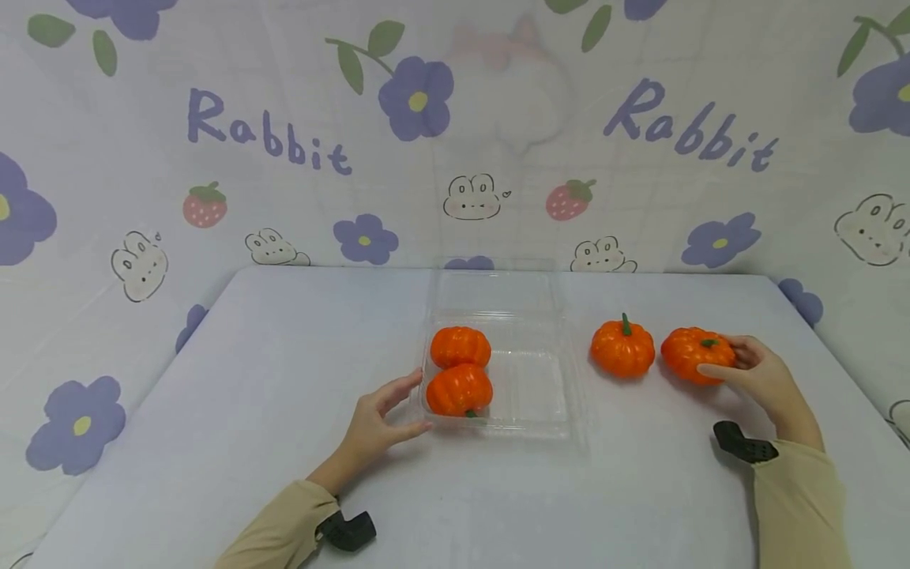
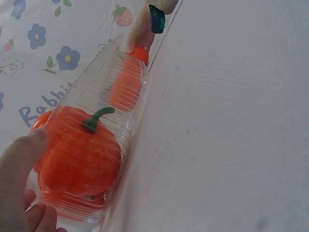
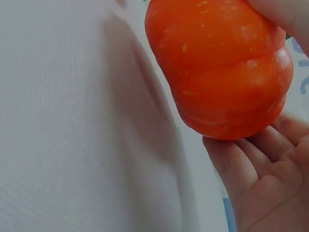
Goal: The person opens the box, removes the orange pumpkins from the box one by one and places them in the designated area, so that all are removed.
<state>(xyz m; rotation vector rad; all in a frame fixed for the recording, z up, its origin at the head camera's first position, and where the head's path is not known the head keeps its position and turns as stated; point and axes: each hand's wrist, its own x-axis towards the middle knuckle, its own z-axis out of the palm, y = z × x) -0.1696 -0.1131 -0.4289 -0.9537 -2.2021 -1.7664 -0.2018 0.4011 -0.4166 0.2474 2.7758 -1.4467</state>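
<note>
A small orange toy pumpkin (image 1: 693, 354) with a green stem is gripped by my right hand (image 1: 764, 379) at the table's right side, thumb in front and fingers behind. In the right wrist view the pumpkin (image 3: 222, 72) shows its smooth ribbed side, with fingertips against it. My left hand (image 1: 380, 419) holds the front left corner of a clear plastic box (image 1: 529, 387), thumb at the front and fingers along the left side. Two pumpkins (image 1: 460, 390) lie in the box's left half, one behind the other. Another pumpkin (image 1: 622, 349) stands upright between the box and my right hand.
The box's clear lid (image 1: 494, 292) is folded back towards the rear curtain. White cloth covers the table (image 1: 298, 340). A curtain (image 1: 284, 205) printed with flowers, rabbits and strawberries rises behind it. Black wrist devices (image 1: 742, 442) sit at both sleeve cuffs.
</note>
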